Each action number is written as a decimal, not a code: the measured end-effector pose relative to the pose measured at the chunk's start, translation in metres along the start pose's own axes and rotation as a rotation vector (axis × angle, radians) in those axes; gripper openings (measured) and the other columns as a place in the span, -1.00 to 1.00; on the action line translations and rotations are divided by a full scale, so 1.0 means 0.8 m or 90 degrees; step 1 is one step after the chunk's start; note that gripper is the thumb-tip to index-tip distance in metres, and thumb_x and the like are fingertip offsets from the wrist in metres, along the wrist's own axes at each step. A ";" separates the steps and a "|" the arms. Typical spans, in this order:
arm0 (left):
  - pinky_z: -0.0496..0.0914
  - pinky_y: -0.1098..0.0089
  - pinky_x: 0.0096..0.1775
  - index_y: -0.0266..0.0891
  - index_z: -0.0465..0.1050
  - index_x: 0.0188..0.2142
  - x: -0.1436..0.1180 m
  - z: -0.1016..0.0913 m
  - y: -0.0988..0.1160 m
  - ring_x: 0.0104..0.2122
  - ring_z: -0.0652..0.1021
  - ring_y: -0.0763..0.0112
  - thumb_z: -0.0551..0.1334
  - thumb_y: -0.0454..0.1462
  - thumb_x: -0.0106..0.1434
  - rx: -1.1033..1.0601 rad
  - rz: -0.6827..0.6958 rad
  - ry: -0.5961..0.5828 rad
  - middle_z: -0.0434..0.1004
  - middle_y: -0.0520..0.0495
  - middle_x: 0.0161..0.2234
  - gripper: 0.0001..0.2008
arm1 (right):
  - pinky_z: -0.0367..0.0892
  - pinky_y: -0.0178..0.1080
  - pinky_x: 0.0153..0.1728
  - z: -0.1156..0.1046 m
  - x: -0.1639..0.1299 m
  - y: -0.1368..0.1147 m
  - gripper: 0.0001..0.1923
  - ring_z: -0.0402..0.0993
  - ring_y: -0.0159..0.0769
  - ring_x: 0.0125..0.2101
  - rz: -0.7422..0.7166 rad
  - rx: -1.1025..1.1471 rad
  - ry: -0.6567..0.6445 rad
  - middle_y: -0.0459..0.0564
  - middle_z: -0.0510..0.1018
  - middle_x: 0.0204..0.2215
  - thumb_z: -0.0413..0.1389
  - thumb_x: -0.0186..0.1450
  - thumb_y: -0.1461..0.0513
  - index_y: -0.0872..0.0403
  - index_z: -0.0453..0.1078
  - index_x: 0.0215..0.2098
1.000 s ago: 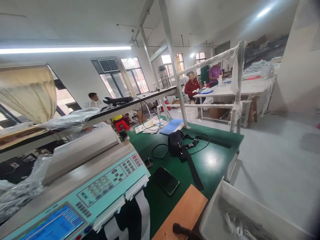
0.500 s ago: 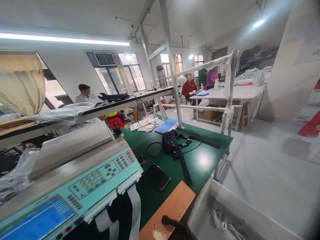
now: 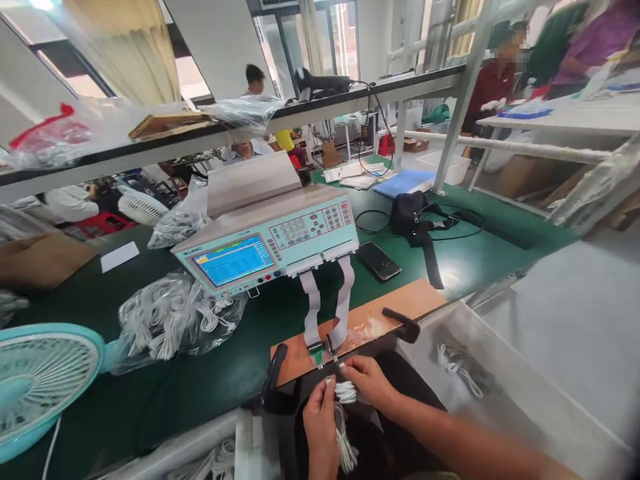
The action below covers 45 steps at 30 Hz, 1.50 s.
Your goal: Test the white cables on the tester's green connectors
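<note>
A bundled white cable (image 3: 345,392) is between my hands at the lower middle, its lower loops hanging over my lap. My left hand (image 3: 321,417) pinches one plug end. Just right of it, my right hand (image 3: 369,381) pinches the other plug end. Both ends sit close before two small connectors on a green circuit board (image 3: 317,355), fixed on an orange-brown wooden board (image 3: 360,323). Two flat grey ribbon cables (image 3: 311,310) run from there up to a teal tester (image 3: 270,243) with a lit blue screen. Whether the plugs touch the connectors I cannot tell.
Black clamps (image 3: 404,323) hold the wooden board at the table edge. A white bin (image 3: 505,373) with cables stands on the right. A bag of white cables (image 3: 175,313), a teal fan (image 3: 45,387), a phone (image 3: 379,261) and a black pouch (image 3: 407,215) lie around. People sit beyond.
The view has swung down and left. Both my hands, out of sight before, now show with the white cable, and the whole tester, the fan and the cable bag have come into view.
</note>
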<state>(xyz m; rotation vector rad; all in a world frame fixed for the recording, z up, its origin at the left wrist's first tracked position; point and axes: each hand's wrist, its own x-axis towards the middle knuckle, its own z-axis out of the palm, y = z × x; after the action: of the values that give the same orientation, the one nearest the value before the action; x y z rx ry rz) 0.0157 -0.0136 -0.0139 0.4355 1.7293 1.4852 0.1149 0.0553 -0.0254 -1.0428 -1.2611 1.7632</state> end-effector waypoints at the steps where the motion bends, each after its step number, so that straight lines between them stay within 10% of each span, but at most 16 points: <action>1: 0.38 0.47 -0.53 -0.32 0.52 -0.35 0.000 -0.001 0.002 -0.53 0.51 0.39 0.35 0.01 -0.12 -0.021 -0.013 -0.005 0.55 -0.04 -0.48 -0.54 | 0.04 -0.36 -0.58 0.003 0.001 -0.003 -0.68 0.10 -0.44 -0.62 -0.004 0.000 -0.005 -0.18 0.25 -0.68 0.16 0.06 0.02 0.11 0.31 -0.58; 20: 0.14 0.59 -0.71 -0.28 0.40 -0.50 0.010 -0.028 0.034 -0.76 0.25 0.61 0.24 0.03 0.04 0.059 -0.032 -0.206 0.28 0.13 -0.71 -0.62 | 0.08 -0.35 -0.59 0.023 -0.003 -0.032 -0.63 0.15 -0.46 -0.66 0.044 0.039 0.043 -0.16 0.31 -0.70 0.22 -0.01 -0.01 0.13 0.32 -0.61; 45: 0.17 0.55 -0.62 -0.31 0.35 -0.63 0.019 -0.005 0.031 -0.68 0.25 0.58 0.28 -0.11 0.02 -0.075 0.016 -0.117 0.25 0.13 -0.71 -0.70 | 0.19 -0.32 -0.54 0.024 -0.002 -0.047 -0.56 0.29 -0.38 -0.62 0.110 0.127 -0.020 -0.07 0.45 -0.65 0.28 -0.07 -0.05 0.18 0.43 -0.54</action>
<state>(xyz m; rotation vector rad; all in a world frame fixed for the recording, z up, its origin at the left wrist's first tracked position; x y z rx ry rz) -0.0027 0.0008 0.0039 0.5166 1.4894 1.5073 0.1016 0.0569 0.0149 -1.0373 -1.0129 1.9975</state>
